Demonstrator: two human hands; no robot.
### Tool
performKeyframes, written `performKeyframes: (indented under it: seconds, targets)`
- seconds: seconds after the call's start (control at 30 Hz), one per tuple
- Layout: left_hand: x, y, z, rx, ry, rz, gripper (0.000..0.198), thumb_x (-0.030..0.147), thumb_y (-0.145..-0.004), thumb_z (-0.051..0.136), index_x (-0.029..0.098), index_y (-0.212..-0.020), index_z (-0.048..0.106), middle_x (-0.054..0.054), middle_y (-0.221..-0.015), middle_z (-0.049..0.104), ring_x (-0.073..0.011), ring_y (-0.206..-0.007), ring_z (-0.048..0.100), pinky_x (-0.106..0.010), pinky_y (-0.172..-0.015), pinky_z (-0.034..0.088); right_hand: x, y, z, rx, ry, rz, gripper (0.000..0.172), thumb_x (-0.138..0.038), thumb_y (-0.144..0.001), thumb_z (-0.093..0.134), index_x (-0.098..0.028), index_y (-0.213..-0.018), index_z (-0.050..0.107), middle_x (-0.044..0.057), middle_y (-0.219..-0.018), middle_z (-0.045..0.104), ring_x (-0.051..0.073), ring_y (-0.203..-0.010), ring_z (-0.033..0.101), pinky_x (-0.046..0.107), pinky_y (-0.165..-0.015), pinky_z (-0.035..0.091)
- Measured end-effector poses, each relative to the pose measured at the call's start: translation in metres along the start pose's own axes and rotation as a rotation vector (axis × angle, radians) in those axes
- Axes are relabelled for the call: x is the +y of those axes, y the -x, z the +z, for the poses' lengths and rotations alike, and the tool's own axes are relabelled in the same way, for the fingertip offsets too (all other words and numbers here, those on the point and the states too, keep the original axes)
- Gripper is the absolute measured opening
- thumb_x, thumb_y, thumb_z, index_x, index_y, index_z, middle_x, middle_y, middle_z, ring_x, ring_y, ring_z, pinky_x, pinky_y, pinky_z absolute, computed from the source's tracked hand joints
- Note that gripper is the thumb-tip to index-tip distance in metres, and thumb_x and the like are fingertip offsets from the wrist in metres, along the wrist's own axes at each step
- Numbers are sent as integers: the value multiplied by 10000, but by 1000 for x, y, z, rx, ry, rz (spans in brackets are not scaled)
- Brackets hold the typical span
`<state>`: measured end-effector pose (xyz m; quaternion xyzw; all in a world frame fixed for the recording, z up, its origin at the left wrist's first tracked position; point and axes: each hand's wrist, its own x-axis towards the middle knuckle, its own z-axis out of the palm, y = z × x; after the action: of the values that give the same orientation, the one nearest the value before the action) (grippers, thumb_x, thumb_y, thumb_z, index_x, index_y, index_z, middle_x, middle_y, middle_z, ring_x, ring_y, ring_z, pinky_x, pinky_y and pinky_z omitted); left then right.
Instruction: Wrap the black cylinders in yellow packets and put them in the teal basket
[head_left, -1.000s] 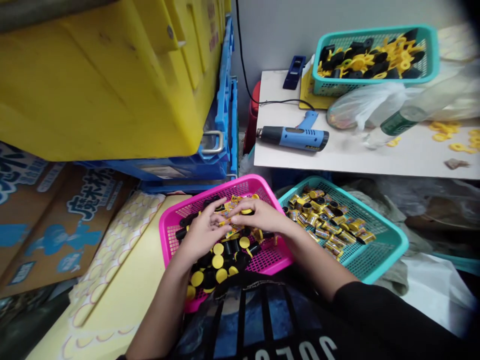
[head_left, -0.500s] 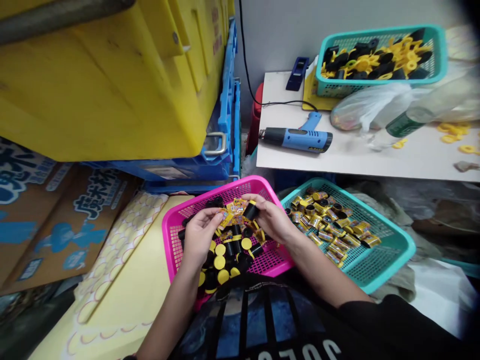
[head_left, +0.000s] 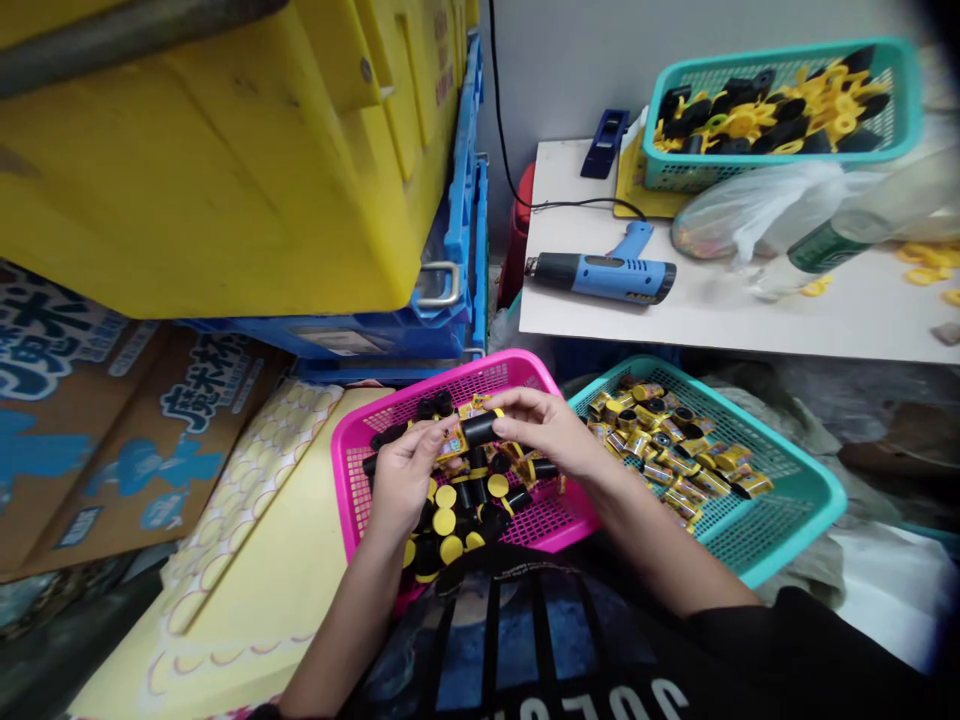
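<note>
My right hand (head_left: 551,432) pinches a small black cylinder with a yellow end (head_left: 480,427) over the pink basket (head_left: 352,470). Facing it, my left hand (head_left: 405,470) grips a small printed yellow label sleeve (head_left: 452,443) just left of the cylinder. Below both hands the pink basket holds several more black cylinders with yellow caps (head_left: 450,505). To the right, a teal basket (head_left: 787,520) holds several cylinders wrapped in printed sleeves (head_left: 675,445).
A yellow crate (head_left: 225,150) on blue crates (head_left: 457,250) looms at left above cardboard boxes (head_left: 112,430). On the white table (head_left: 712,310) lie a blue heat gun (head_left: 607,272), a plastic bag, a bottle and a second teal basket (head_left: 772,110) of black and yellow parts.
Both hands lifted from the pile in the pink basket. The right hand picked up a black cylinder and turned it sideways toward the sleeve in the left hand.
</note>
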<state>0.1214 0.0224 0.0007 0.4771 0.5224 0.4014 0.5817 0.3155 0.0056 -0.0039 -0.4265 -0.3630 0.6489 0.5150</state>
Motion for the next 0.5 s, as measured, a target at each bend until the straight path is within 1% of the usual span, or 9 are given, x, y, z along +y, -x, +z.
performKeyframes:
  seconds: [0.07,0.17,0.3,0.37,0.43,0.5]
  targets:
    - [1,0,1,29,-45,34,378,509,-755,694,198,-957,772,-65,-989,697,-186,-830,639,-276,-626,571,2,1,1,26,53,-28,322,-367,-674,792,-186,-919,686,0,-806,655,126,-718,594,278,-694,479]
    - [1,1,3,30,-115,103,350,502,-783,671,229,-979,768,-62,-1030,690,-203,-894,635,-295,-666,582,4,4,2,57,117,-42,297,-388,-718,750,-178,-915,681,12,-808,653,129,-703,586,281,-676,471]
    - [2,1,5,31,-167,159,330,497,-807,649,241,-978,768,-64,-1020,694,-216,-951,633,-283,-674,580,6,5,2,51,155,-46,291,-390,-755,715,-180,-952,678,21,-838,658,133,-716,586,278,-672,465]
    - [4,1,6,42,-153,160,331,504,-816,633,241,-960,772,-63,-1025,692,-210,-933,638,-269,-638,576,6,5,3,40,131,-40,295,-406,-756,710,-182,-944,677,19,-832,657,129,-699,582,272,-655,470]
    - [6,1,8,41,-128,152,337,511,-826,615,239,-945,775,-60,-1032,690,-195,-875,645,-256,-585,564,6,5,4,40,94,-19,305,-435,-744,714,-180,-904,672,11,-796,652,122,-658,575,267,-626,475]
    - [8,1,9,31,-133,171,331,504,-832,611,236,-934,777,-59,-1021,694,-189,-854,648,-255,-589,558,6,4,5,48,66,11,324,-467,-727,721,-175,-857,664,2,-746,643,115,-609,568,263,-589,473]
